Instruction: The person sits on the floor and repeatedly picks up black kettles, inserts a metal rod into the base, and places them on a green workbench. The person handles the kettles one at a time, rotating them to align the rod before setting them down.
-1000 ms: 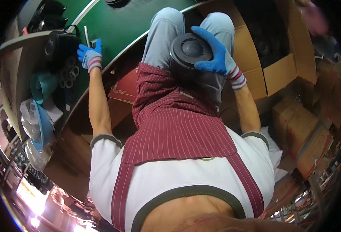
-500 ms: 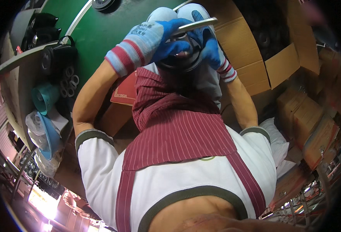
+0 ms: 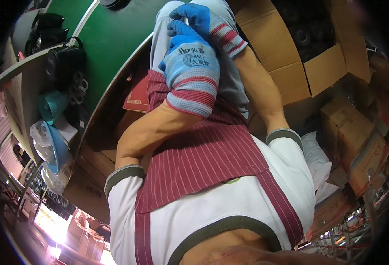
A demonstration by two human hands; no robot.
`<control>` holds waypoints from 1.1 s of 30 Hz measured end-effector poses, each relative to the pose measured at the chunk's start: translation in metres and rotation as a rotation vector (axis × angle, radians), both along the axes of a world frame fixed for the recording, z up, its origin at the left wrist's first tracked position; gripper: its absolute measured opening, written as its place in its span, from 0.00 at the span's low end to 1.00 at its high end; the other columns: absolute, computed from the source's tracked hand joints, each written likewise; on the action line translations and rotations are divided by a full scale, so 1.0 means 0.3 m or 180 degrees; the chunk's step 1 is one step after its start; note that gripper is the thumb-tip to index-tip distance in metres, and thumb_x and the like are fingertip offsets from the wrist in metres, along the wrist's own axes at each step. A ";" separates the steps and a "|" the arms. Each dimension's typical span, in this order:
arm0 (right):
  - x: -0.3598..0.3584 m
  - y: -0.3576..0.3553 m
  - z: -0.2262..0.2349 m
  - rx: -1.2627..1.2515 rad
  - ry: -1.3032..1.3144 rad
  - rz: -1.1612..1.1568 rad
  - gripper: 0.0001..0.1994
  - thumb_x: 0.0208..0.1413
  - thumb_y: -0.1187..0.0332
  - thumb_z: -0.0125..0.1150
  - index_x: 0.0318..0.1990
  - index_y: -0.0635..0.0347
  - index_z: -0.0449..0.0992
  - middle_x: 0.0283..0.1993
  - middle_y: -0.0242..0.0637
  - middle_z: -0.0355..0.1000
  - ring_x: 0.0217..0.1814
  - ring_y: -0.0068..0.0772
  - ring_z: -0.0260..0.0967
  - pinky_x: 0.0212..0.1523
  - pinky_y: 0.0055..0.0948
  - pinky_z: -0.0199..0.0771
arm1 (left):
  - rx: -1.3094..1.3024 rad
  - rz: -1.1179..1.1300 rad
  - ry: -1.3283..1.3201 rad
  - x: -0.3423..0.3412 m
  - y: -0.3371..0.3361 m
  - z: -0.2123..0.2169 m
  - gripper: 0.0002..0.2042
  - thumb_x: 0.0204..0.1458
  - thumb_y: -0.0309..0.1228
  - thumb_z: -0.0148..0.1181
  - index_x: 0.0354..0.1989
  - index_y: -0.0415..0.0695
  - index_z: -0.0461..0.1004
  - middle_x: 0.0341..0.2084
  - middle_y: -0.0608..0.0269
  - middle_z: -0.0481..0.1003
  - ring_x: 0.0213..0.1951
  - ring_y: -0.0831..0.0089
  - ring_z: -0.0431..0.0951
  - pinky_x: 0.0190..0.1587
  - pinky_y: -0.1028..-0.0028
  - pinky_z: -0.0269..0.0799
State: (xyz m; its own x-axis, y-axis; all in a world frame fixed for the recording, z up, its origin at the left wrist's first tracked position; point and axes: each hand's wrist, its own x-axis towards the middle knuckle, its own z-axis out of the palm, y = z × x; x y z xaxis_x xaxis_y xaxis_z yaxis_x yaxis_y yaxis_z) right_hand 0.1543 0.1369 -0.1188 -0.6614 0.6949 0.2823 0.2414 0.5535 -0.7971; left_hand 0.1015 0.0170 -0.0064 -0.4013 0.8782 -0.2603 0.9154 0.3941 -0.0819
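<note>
My hands meet above my lap, both in blue-coated knit gloves with red and grey cuffs. My left hand [image 3: 189, 59] is closed, its fingers curled, its back facing up. Just beyond it my right hand [image 3: 196, 18] is closed too, fingers bent toward the left ones. A thin pale edge shows between the fingers, but what they hold is mostly hidden. Beneath them are my light trousers [image 3: 234, 84] and a dark red striped apron [image 3: 203, 150].
An open cardboard box [image 3: 269, 57] with black round parts stands at the right. On the left is a green tabletop [image 3: 115, 44] with a black round part [image 3: 114, 3] at its far edge. Black cases [image 3: 66, 62], white rings [image 3: 77, 90] and a teal container [image 3: 53, 107] sit further left.
The black round part and flat metal piece seen in my hands before no longer show. My left hand has swung right and nearer me; my right hand has moved left and farther away.
</note>
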 end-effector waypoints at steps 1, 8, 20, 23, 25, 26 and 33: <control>-0.016 0.030 -0.145 0.0260 0.0350 0.0198 0.15 0.53 0.72 0.63 0.50 0.55 0.79 0.35 0.39 0.77 0.33 0.43 0.75 0.37 0.37 0.77 | -0.0472 -0.0542 -0.0023 -0.008 -0.007 0.020 0.34 0.64 0.38 0.56 0.70 0.25 0.54 0.41 0.46 0.79 0.34 0.57 0.85 0.32 0.55 0.82; -0.005 -0.001 -0.249 0.0718 0.1103 0.0322 0.15 0.62 0.66 0.60 0.54 0.57 0.76 0.52 0.41 0.75 0.51 0.41 0.77 0.53 0.33 0.80 | -0.0142 -0.0387 -0.0556 -0.075 -0.053 0.059 0.28 0.65 0.47 0.54 0.60 0.32 0.64 0.38 0.47 0.78 0.32 0.53 0.84 0.30 0.55 0.80; 0.129 -0.155 -0.115 -0.3839 0.2538 0.0375 0.12 0.69 0.61 0.58 0.53 0.53 0.77 0.48 0.37 0.79 0.47 0.38 0.78 0.47 0.29 0.80 | -0.0454 -0.0752 -0.1013 -0.200 -0.078 0.026 0.32 0.65 0.53 0.53 0.74 0.54 0.57 0.47 0.40 0.80 0.41 0.43 0.83 0.42 0.53 0.81; 0.153 -0.233 -0.019 -0.2892 0.2983 0.0390 0.11 0.67 0.64 0.62 0.50 0.58 0.79 0.43 0.32 0.79 0.46 0.27 0.79 0.48 0.26 0.83 | 0.0023 -0.1867 -0.0834 -0.333 -0.109 -0.014 0.32 0.64 0.50 0.57 0.72 0.50 0.59 0.45 0.43 0.80 0.39 0.45 0.84 0.39 0.56 0.81; 0.183 -0.293 -0.002 -0.1802 0.2422 -0.0064 0.07 0.68 0.70 0.59 0.49 0.61 0.78 0.49 0.41 0.81 0.47 0.29 0.80 0.48 0.26 0.82 | 0.0402 -0.2689 -0.1224 -0.452 -0.064 -0.094 0.29 0.63 0.50 0.58 0.66 0.44 0.66 0.41 0.48 0.81 0.34 0.49 0.84 0.34 0.60 0.81; 0.195 -0.340 0.037 -0.1489 0.2118 -0.0359 0.07 0.69 0.71 0.58 0.49 0.62 0.79 0.49 0.42 0.81 0.46 0.28 0.80 0.47 0.25 0.82 | 0.0464 -0.3066 -0.1321 -0.485 -0.043 -0.111 0.28 0.62 0.50 0.59 0.63 0.44 0.69 0.40 0.49 0.80 0.32 0.51 0.84 0.32 0.62 0.81; 0.214 -0.491 0.111 -0.0266 0.1533 -0.1499 0.09 0.67 0.72 0.60 0.50 0.63 0.80 0.48 0.45 0.83 0.47 0.34 0.83 0.48 0.28 0.82 | 0.0891 -0.4708 -0.1892 -0.501 0.211 -0.231 0.25 0.61 0.57 0.56 0.47 0.45 0.75 0.29 0.59 0.76 0.28 0.63 0.81 0.29 0.68 0.78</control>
State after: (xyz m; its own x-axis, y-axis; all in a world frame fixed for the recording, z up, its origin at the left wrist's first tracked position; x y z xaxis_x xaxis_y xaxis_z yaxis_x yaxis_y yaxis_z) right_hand 0.2184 -0.0104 -0.0854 -0.0966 0.9104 0.4024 0.0489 0.4081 -0.9116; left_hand -0.0489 0.0804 -0.0757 0.8884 0.4287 0.1643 0.3622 -0.8743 0.3231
